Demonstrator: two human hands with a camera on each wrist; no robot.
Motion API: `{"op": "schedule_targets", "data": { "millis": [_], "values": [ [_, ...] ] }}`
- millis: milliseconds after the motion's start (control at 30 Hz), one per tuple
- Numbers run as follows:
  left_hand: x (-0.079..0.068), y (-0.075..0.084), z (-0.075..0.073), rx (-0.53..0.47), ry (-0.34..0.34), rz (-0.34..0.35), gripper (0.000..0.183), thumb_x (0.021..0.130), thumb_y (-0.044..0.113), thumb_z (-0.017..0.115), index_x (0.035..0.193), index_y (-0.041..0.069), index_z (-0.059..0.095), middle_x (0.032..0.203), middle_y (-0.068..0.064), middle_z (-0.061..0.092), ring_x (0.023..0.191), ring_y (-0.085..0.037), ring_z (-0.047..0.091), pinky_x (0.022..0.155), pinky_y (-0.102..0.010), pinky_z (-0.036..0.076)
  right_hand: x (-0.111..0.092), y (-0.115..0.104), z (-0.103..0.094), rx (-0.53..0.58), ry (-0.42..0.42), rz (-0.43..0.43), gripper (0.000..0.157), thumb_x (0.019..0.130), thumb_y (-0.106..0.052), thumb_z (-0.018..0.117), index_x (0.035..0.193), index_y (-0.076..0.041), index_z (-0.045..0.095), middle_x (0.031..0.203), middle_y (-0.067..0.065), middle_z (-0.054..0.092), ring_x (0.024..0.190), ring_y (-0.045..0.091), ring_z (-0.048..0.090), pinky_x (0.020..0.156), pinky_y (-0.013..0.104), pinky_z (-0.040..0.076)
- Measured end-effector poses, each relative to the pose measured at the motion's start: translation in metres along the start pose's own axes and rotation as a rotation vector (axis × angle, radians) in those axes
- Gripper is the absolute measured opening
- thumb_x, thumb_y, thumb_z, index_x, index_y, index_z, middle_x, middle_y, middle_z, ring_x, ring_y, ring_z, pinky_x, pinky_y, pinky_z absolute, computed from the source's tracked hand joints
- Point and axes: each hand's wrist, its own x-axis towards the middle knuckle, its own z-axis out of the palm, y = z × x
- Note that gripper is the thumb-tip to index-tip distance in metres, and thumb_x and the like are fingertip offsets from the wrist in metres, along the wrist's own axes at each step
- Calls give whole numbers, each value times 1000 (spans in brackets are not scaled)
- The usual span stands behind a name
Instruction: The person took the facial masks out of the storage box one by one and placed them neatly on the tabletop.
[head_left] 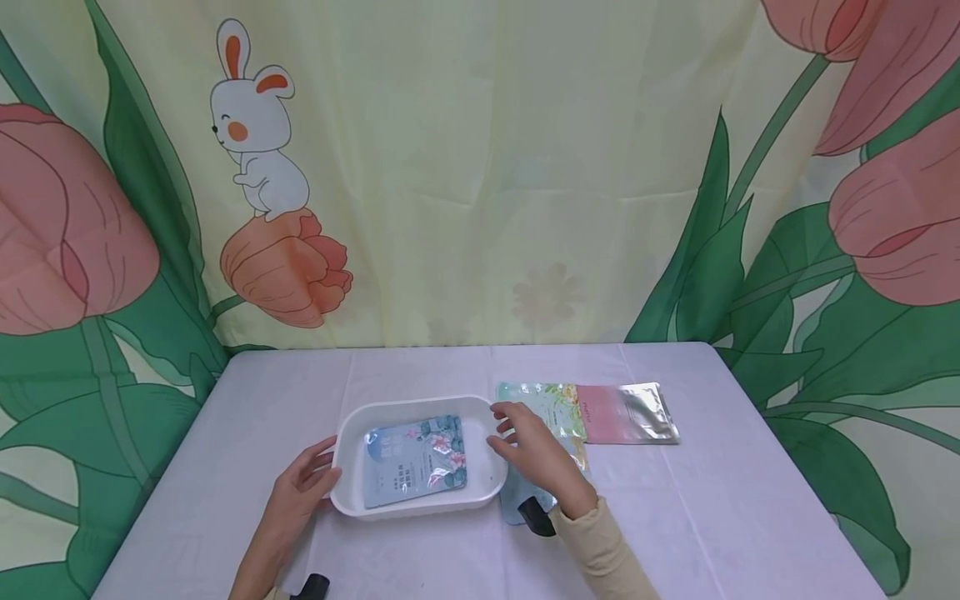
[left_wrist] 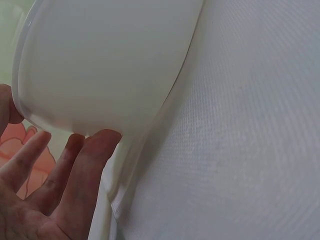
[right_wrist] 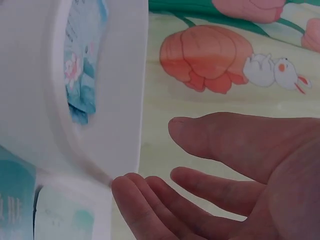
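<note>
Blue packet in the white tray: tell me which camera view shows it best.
The head view: the packet lies there in full sight inside the tray. The right wrist view catches only part of it; the left wrist view shows the tray's outside but none of the packet.

yellow curtain point(head_left: 480, 167): upper centre | rabbit print point(head_left: 262, 133): upper left | tulip prints point(head_left: 71, 225): both sides | white tablecloth point(head_left: 697, 517): lower half

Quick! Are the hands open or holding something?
Left hand: open, touching the white tray.
Right hand: open, at the tray's other end.
</note>
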Motion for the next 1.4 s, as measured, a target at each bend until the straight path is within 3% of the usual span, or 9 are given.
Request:
{"op": "schedule_targets", "data": {
  "millis": [733, 1067, 1300, 1400],
  "values": [
    [-2, 1, 0, -7, 9, 9, 62, 93, 35, 70, 148, 24, 43, 145, -16, 51, 127, -32, 58, 84, -31, 59, 14, -21, 37, 27, -92, 80, 57, 93, -12, 68, 140, 7, 42, 127, 24, 57, 111, 36, 60, 89, 50, 56],
    [-4, 1, -1, -6, 11, 6, 63, 93, 34, 70, 148, 23, 43, 145, -17, 51, 127, -33, 57, 84, -31, 59, 20, -20, 52, 16, -113, 122, 63, 92, -13, 69, 141, 10, 38, 124, 24, 58, 104, 30, 60, 86, 47, 56],
    [-1, 0, 0, -21, 6, 14, 63, 92, 35, 71, 147, 23, 44, 145, -16, 52, 126, -32, 58, 83, -30, 59, 24, -18, 59, -3, -135, 118, 64, 92, -14, 70, 140, 13, 39, 127, 29, 58, 110, 35, 62, 91, 48, 55],
    [0, -1, 1, -22, 5, 18, 63, 92, 35, 71, 147, 23, 44, 144, -16, 52, 126, -32, 58, 83, -30, 59, 26, -16, 60, -23, -141, 112, 63, 91, -14, 71, 139, 14, 40, 120, 26, 60, 102, 29, 62, 87, 46, 55]
  ]
}}
